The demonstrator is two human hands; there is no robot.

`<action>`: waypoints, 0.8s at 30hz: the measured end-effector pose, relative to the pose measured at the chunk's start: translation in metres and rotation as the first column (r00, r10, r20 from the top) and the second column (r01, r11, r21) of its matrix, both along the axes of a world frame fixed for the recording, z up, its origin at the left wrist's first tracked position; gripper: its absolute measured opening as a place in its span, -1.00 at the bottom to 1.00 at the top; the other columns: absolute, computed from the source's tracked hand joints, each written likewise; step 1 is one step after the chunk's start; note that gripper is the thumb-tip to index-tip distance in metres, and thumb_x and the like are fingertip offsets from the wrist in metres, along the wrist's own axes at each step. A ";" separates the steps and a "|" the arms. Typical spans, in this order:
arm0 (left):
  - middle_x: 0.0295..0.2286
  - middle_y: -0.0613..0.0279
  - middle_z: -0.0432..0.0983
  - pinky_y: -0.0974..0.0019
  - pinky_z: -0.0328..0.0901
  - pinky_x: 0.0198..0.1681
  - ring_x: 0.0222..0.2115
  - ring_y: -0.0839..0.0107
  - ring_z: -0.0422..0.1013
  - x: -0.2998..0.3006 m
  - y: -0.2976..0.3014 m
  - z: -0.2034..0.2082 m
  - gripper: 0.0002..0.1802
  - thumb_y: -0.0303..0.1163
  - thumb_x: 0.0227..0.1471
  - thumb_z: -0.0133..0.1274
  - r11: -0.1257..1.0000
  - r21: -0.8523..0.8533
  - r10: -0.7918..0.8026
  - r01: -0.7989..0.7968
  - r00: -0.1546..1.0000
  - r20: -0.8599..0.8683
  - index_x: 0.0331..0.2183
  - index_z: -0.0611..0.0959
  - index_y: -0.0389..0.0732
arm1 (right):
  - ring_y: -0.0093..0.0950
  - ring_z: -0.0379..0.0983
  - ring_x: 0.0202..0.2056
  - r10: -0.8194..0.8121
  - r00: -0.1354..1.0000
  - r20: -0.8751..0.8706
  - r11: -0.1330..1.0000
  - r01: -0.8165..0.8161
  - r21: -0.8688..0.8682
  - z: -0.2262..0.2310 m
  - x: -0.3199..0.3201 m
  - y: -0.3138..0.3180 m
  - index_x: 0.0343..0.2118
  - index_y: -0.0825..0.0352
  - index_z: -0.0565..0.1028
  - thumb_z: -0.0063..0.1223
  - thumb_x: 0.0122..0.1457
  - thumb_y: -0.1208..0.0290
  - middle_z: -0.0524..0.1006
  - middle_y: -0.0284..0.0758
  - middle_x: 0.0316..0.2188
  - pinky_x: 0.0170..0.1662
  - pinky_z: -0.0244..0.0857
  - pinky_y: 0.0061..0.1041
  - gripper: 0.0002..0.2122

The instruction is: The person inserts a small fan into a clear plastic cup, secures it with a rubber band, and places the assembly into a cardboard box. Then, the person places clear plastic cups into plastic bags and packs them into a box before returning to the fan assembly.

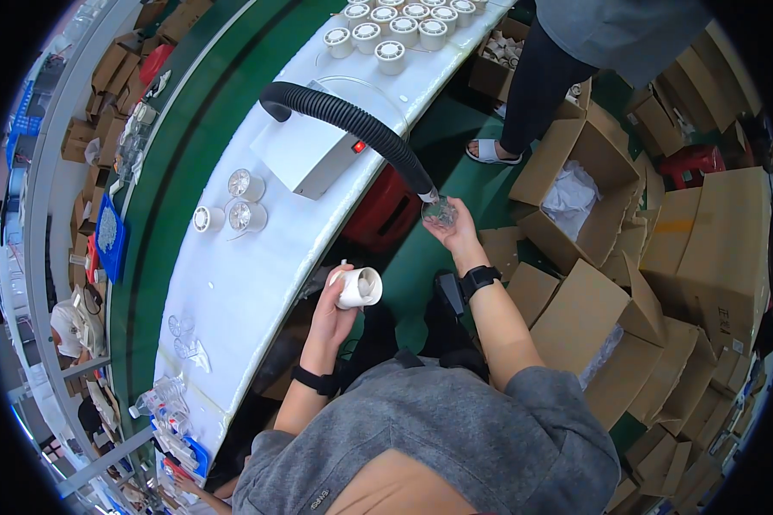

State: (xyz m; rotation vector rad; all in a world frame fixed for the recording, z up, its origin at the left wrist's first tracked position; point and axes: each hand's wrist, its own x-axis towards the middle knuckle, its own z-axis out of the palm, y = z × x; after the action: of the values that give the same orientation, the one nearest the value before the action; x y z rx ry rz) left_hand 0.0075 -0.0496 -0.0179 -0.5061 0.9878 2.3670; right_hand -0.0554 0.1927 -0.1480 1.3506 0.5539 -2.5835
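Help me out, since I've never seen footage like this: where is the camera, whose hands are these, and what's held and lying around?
There is no machine arm here. The single picture comes from a wide fisheye camera on a person's head, looking down, so straight edges bend near the rim. The bare hands are the wearer's own.

The left hand holds a white cup-shaped part. The right hand holds a clear plastic piece at the end of a black ribbed hose; whether they touch, I can't tell.

On the white table sit a pale box with a red switch, a cluster of round white units at the far end, and three similar round pieces nearer.
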 end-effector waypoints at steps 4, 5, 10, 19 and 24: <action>-0.31 0.21 0.31 0.37 0.20 -0.24 -0.30 0.37 0.29 -0.008 0.016 -0.002 -0.66 -0.31 -0.10 -0.05 0.961 -0.268 -0.086 0.066 0.994 -0.066 -0.23 0.33 -0.18 | -0.40 0.32 -0.42 0.129 0.991 0.040 0.973 -0.134 0.186 0.015 0.023 0.014 -0.26 0.35 0.24 0.02 -0.13 0.12 0.35 -0.19 -0.45 -0.29 0.30 -0.45 -0.55; -0.33 0.20 0.31 0.36 0.19 -0.24 -0.31 0.36 0.29 -0.011 0.019 -0.007 -0.63 -0.35 -0.14 0.00 0.870 -0.491 -0.174 0.047 0.961 -0.216 -0.23 0.33 -0.20 | -0.42 0.32 -0.45 0.180 0.984 -0.008 0.950 -0.172 0.261 0.031 0.032 0.017 -0.26 0.35 0.23 -0.01 -0.10 0.13 0.35 -0.20 -0.47 -0.33 0.30 -0.47 -0.57; -0.34 0.12 0.29 0.34 0.18 -0.25 -0.32 0.29 0.26 -0.022 0.038 -0.004 -0.53 -0.40 -0.28 0.12 0.488 -0.854 -0.502 -0.178 0.744 -0.442 -0.26 0.33 -0.24 | -0.54 0.32 -0.60 0.511 0.842 -0.170 0.770 -0.361 0.525 0.121 0.079 0.013 -0.22 0.35 0.22 -0.15 0.04 0.20 0.36 -0.28 -0.55 -0.53 0.28 -0.59 -0.66; -0.31 0.15 0.27 0.39 0.16 -0.20 -0.25 0.41 0.23 -0.017 0.055 0.029 -0.49 -0.46 -0.32 0.12 0.478 -0.810 -0.691 -0.338 0.425 -0.585 -0.23 0.32 -0.25 | -0.60 0.31 -0.65 0.694 0.709 -0.129 0.561 -0.419 0.714 0.168 0.089 0.000 -0.16 0.34 0.21 -0.27 0.11 0.22 0.37 -0.32 -0.56 -0.64 0.23 -0.66 -0.68; -0.29 0.18 0.27 0.37 0.15 -0.16 -0.23 0.43 0.22 -0.008 0.048 0.033 -0.50 -0.45 -0.31 0.12 0.654 -0.739 -0.586 -0.161 0.510 -0.630 -0.23 0.33 -0.23 | -0.59 0.31 -0.68 0.786 0.603 -0.133 0.550 -0.586 0.595 0.184 0.085 -0.002 -0.17 0.34 0.22 -0.30 0.12 0.18 0.38 -0.29 -0.56 -0.67 0.22 -0.69 -0.66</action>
State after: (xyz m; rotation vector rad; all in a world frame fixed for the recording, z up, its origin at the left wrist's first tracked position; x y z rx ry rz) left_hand -0.0002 -0.0013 0.0155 0.6563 2.3264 1.7619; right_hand 0.0299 0.1902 0.0360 0.4500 1.5614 -2.0249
